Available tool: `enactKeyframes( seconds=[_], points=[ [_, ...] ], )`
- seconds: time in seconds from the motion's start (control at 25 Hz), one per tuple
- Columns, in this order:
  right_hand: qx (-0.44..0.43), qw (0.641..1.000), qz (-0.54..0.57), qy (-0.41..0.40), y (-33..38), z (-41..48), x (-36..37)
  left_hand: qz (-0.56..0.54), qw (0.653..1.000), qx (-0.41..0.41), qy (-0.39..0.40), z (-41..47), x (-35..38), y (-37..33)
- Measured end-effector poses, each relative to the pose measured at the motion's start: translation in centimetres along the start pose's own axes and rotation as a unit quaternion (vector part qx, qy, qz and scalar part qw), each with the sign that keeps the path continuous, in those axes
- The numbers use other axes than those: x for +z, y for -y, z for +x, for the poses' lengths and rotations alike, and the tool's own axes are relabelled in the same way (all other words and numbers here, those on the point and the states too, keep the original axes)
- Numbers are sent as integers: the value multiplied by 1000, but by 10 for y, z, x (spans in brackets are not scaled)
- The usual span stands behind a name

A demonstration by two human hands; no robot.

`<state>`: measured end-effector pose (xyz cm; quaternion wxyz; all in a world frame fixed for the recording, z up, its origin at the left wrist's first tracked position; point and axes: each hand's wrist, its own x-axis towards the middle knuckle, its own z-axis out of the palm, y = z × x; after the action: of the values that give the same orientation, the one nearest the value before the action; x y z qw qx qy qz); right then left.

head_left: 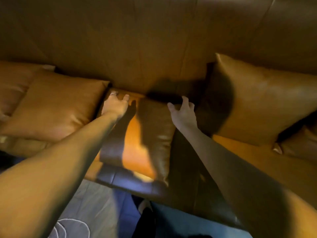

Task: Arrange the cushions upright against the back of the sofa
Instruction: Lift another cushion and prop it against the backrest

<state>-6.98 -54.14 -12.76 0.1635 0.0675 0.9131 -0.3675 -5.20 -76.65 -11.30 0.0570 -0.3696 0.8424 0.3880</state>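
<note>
A tan leather cushion [151, 134] lies flat on the sofa seat in the middle, its far edge near the sofa back [137, 40]. My left hand [115, 104] rests on its far left corner with fingers spread. My right hand [183, 111] hovers at its far right corner, fingers curled and apart, holding nothing. Another tan cushion [264, 100] stands upright against the sofa back on the right. A third tan cushion [54, 107] lies flat on the left, overlapping one more cushion [12, 83] behind it.
The sofa seat [248, 155] shows to the right of the middle cushion, with a further cushion corner [300, 145] at the far right. Below the seat's front edge are a grey patterned cloth [89, 212] and blue fabric [188, 224].
</note>
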Motion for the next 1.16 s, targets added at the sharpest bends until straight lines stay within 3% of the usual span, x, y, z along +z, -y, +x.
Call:
enactKeyframes(
  seconds=[0.24,0.44,0.68,0.84,1.0,1.16],
  points=[
    [213,966,143,23,-36,46,91,44,996,-57,60,68,30,63],
    [295,912,286,12,-57,59,117,21,995,-72,72,107,39,87],
    [296,884,360,44,-58,54,116,-58,984,-157,56,107,26,91],
    [265,873,406,57,-53,41,108,-106,982,-156,22,90,16,92],
    [219,879,424,6,-37,15,83,-172,975,-142,11,63,-4,81],
    [187,892,412,17,-10,0,44,-209,971,-119,7,36,-28,61]
  ],
)
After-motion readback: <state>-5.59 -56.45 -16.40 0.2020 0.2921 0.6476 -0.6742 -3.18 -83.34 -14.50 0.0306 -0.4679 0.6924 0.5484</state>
